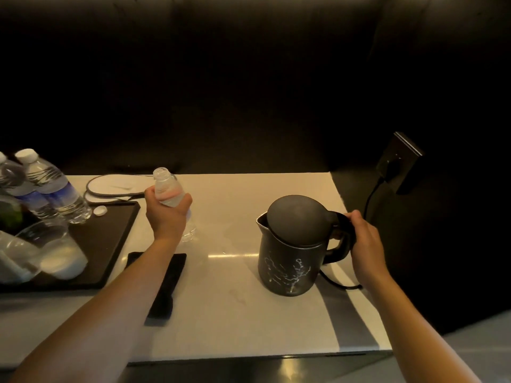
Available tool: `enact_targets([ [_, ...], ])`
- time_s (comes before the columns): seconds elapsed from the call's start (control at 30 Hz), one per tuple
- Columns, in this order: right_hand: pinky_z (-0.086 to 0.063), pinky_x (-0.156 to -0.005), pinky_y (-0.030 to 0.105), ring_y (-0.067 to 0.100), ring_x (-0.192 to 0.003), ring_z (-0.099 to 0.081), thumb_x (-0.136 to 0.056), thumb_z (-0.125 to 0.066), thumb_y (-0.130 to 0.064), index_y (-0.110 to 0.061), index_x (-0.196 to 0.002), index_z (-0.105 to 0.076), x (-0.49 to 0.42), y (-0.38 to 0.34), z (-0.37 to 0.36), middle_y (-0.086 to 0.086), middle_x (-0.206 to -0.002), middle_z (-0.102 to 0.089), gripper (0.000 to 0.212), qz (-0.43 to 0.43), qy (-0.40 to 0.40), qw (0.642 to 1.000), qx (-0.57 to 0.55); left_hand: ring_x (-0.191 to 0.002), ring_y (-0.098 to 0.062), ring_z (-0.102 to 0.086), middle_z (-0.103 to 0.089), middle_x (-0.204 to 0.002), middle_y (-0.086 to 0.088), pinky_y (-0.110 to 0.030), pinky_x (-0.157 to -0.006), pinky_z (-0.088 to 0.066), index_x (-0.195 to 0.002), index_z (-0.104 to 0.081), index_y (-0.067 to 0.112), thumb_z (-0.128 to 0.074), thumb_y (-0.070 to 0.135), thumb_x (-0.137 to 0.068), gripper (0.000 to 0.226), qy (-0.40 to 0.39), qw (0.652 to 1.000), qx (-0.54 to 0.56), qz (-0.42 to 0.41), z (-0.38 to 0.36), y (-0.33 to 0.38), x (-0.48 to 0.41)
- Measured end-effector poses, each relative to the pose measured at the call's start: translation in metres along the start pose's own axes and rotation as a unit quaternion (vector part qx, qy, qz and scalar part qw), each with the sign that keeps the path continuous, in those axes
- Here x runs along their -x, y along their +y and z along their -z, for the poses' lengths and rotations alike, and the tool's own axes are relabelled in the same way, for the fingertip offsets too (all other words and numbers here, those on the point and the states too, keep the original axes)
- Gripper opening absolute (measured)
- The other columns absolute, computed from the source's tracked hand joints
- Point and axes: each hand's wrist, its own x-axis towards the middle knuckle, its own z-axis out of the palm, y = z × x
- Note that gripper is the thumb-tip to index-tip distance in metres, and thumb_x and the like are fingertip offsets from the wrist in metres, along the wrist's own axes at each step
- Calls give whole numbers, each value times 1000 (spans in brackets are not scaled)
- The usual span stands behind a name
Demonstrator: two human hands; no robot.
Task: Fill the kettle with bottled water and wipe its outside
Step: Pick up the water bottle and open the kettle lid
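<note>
A dark kettle (pixel 290 261) with a pale branch pattern stands on the white counter (pixel 229 313), its lid down and its spout to the left. My right hand (pixel 365 241) is wrapped around the kettle's handle on its right side. My left hand (pixel 167 214) holds an uncapped clear water bottle (pixel 166 186) upright, left of the kettle and apart from it. The bottle looks nearly empty. Its white cap (pixel 100 211) lies on the dark tray's corner.
A dark tray (pixel 110 244) at the left carries two capped water bottles (pixel 52 186), glasses (pixel 52 247) and a white cup. A black flat remote (pixel 166 286) lies under my left forearm. The kettle's cord (pixel 372 197) runs to a wall socket (pixel 401 161) at the right. Another cable loops at the back.
</note>
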Motion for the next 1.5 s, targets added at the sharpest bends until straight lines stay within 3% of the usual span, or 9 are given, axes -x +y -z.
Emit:
enact_targets([
  [0.17,-44,-86,27,14,-85,-69,-97,-43,-61,-9,-76,-69,4,2,3,11,-83,-73,62,-45,-6,998,-38,-94,19,-61,-58,-108,20,-7,-72,-49,-110,-47,51,-85,21,-80,58,-33,998,-9,-51,16,11,21],
  [0.23,-44,-89,36,18,-81,-66,-90,-46,-66,-11,-76,-68,5,0,4,11,-78,-67,61,-59,-21,996,-56,-94,18,-62,-61,-108,18,-6,-73,-49,-110,-49,49,-86,20,-79,56,-50,997,-16,-63,23,18,32],
  [0.4,-44,-78,35,8,-62,-59,-95,-51,-56,-33,-68,-77,9,-7,5,-5,-63,-64,44,-80,-35,990,-108,-87,18,-62,-64,-100,15,-3,-71,-45,-112,-57,34,-86,15,-77,49,-124,988,-28,-83,32,20,63],
  [0.57,-43,-73,31,12,-63,-57,-105,-47,-41,-21,-77,-75,8,-7,9,1,-67,-61,44,-104,-44,982,-154,-86,10,-66,-66,-102,7,-2,-64,-48,-119,-57,14,-85,6,-77,51,-186,980,-5,-64,29,11,95],
  [0.7,-46,-69,26,14,-65,-55,-104,-48,-37,-14,-83,-70,9,-10,11,5,-71,-58,38,-119,-52,973,-188,-97,-18,-68,-67,-109,-7,-22,-73,-51,-123,-56,15,-86,6,-77,56,-217,973,9,-76,25,5,116],
  [1.0,-47,-75,27,13,-70,-60,-101,-55,-36,-14,-90,-75,13,-17,13,4,-79,-66,31,-150,-50,965,-208,-90,-17,-67,-65,-102,9,-23,-71,-53,-110,-54,45,-89,7,-74,63,-198,975,37,-94,15,-5,129],
  [1.2,-45,-76,29,15,-69,-57,-106,-49,-30,-16,-85,-78,15,-17,15,5,-77,-65,39,-146,-64,962,-221,-89,9,-64,-63,-93,38,-5,-60,-51,-99,-50,70,-88,6,-75,78,-188,977,32,-93,8,-2,128],
  [1.4,-47,-84,32,18,-82,-62,-108,-44,-34,-1,-101,-67,13,-27,2,13,-88,-66,41,-76,-43,990,-107,-91,10,-64,-62,-95,38,-3,-65,-49,-104,-49,65,-89,5,-73,79,-172,978,37,-111,7,-4,129],
  [1.5,-50,-91,27,10,-106,-66,-99,-47,-58,-15,-130,-63,15,-46,-3,-4,-111,-70,55,28,-61,997,48,-96,11,-62,-59,-100,40,-2,-69,-49,-111,-45,62,-91,10,-72,80,-152,980,38,-119,7,-6,133],
])
